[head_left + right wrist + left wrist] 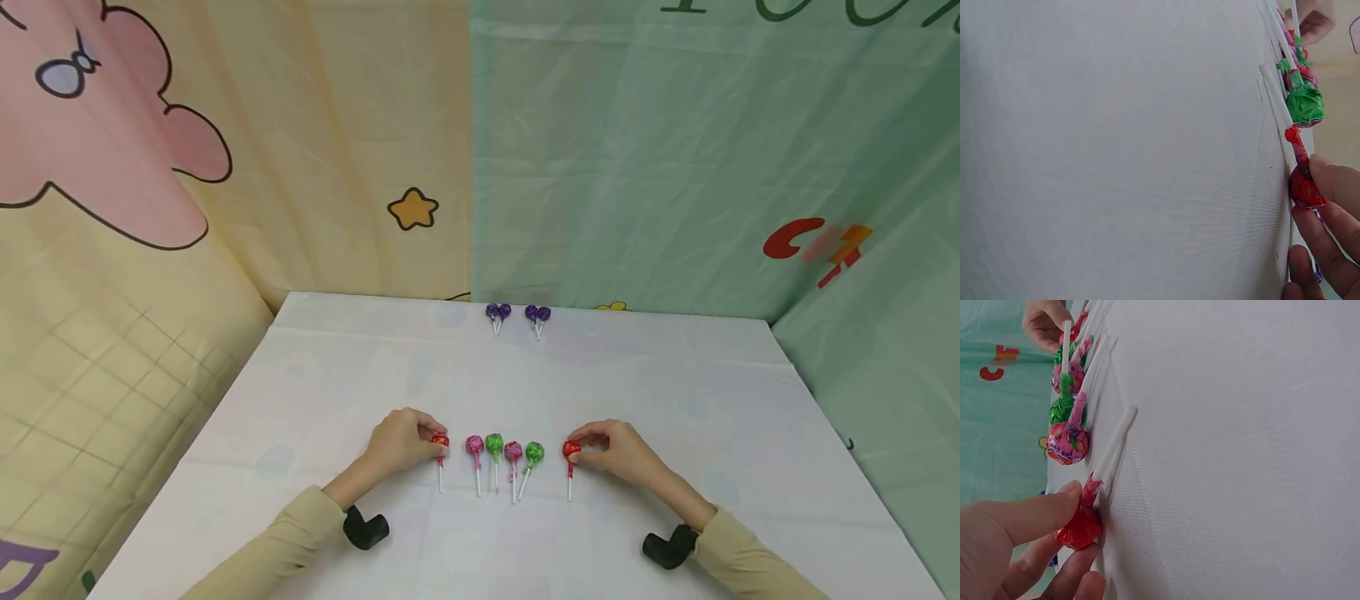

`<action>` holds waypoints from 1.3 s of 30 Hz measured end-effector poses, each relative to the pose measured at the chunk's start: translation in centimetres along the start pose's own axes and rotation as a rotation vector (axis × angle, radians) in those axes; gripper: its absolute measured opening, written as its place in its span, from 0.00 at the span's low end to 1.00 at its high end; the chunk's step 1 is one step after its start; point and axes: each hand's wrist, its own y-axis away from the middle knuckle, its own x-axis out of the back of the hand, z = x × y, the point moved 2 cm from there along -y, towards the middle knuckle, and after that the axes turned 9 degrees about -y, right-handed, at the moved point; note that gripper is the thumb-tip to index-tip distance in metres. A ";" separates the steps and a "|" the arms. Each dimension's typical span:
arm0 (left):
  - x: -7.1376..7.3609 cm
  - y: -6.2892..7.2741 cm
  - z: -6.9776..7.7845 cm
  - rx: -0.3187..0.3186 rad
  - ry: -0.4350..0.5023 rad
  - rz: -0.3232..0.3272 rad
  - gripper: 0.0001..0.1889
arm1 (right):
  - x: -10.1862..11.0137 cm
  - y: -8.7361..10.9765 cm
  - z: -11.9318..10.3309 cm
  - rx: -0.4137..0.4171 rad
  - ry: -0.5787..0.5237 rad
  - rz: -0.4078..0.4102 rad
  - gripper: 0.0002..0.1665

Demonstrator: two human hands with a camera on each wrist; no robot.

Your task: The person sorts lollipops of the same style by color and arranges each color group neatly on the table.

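My left hand [405,437] pinches the wrapped head of a red lollipop [1080,528] between thumb and fingers. Its white stick points toward me, close over the white cloth. On the other side my right hand [618,450] pinches a second red lollipop [1305,187] by its head, its stick also toward me. Between the hands lie two pink lollipops [474,446] and two green lollipops [534,452], alternating in a row with heads away from me. In the left wrist view they overlap one behind another.
Two pairs of purple lollipops, a left pair [492,311] and a right pair [543,314], lie near the far edge of the white table [360,358]. Printed curtains [637,167] hang behind and beside it. Black wrist-worn devices [366,529] sit below both wrists.
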 end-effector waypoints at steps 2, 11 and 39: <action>0.1 0.1 0.0 -0.001 0.001 0.005 0.11 | -0.1 0.0 0.0 -0.005 0.002 0.007 0.14; 0.2 0.5 0.0 0.023 0.007 0.014 0.11 | -0.3 0.2 -0.2 0.012 0.027 0.018 0.15; -0.4 0.8 0.0 0.030 -0.046 0.046 0.12 | -0.4 0.3 -0.4 -0.008 -0.010 0.010 0.15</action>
